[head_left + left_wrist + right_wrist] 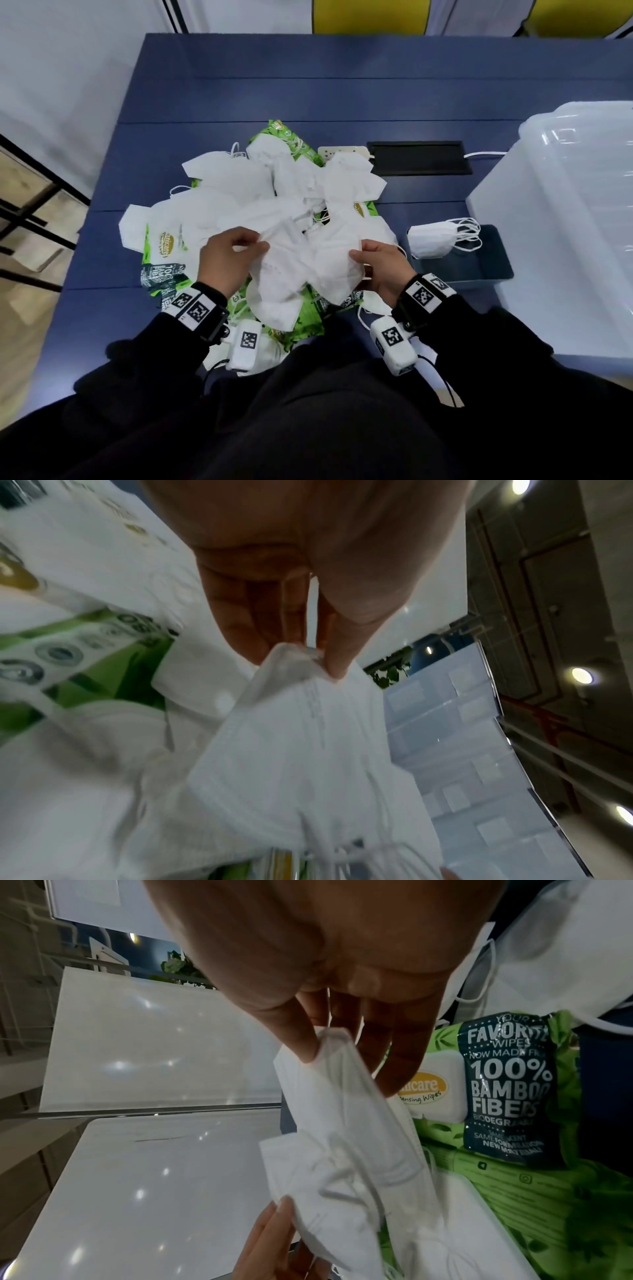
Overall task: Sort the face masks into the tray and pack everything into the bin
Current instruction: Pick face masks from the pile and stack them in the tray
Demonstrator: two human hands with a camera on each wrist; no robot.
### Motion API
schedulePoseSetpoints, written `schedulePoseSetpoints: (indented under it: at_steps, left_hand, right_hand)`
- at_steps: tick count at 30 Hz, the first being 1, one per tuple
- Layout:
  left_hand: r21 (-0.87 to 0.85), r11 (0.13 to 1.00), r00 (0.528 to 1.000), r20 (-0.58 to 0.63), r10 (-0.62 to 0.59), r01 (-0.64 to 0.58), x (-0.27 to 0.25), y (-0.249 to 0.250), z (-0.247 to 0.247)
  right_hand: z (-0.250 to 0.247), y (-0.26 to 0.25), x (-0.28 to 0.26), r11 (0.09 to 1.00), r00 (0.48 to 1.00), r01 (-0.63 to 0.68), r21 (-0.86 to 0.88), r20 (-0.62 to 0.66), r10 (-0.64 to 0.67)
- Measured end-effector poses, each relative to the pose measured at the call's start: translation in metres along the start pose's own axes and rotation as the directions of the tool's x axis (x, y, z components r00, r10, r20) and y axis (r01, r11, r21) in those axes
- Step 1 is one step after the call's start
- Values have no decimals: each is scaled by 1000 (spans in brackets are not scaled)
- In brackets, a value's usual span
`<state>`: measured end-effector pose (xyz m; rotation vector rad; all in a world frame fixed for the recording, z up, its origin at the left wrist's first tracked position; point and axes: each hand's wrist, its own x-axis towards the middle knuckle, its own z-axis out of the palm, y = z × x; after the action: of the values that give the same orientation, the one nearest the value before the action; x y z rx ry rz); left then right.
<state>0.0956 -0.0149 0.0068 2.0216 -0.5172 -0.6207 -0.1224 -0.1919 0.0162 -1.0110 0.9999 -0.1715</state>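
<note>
Pinching white folded face mask (294, 263) | both hands' fingers (337, 653) grasping opposite edges | perhaps two layered

Counts, head view:
- Hands: 2, left hand (229, 260) and right hand (380, 270), each pinching a white mask.
- Loose masks (236, 178) in the heap beyond and beneath the hands: many, overlapping; exact number cannot be told.
- Green wipes packs (161, 246): at least 3 partly showing under the heap.
- Tray (493, 270), right of the right hand: 1, holding one stack of masks (428, 240).
- Clear bin (565, 222), farther right: 1.
</note>
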Motion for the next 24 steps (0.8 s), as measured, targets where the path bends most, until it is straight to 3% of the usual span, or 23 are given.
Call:
schedulePoseSetpoints:
  at_steps: [4, 8, 11, 13, 17, 24]
  left_hand:
    - [-90, 996, 983, -181, -40, 24, 6, 5, -22]
    - [-122, 991, 958, -286, 19, -56, 3, 31, -35]
    - [-83, 986, 970, -212, 122, -143, -10, 54, -22]
    - [12, 976, 973, -70, 220, -219, -23, 63, 1]
    - [128, 917, 914, 207, 348, -378, -44, 62, 47]
    - [-41, 975, 962, 156, 223, -219, -42, 62, 56]
  right_hand:
    - [-2, -3, -1, 999, 1000, -15, 32, -19, 15]
    - [-2, -5, -2, 999, 999, 4, 53, -46, -1]
    - [6, -5, -2, 998, 1000, 20, 61, -17, -19]
    - [15, -6, -5, 996, 999, 27, 85, 28, -29]
    - [34, -8, -14, 994, 988, 65, 87, 133, -76]
    - [31, -15, -28, 992, 972, 118, 52, 199, -126]
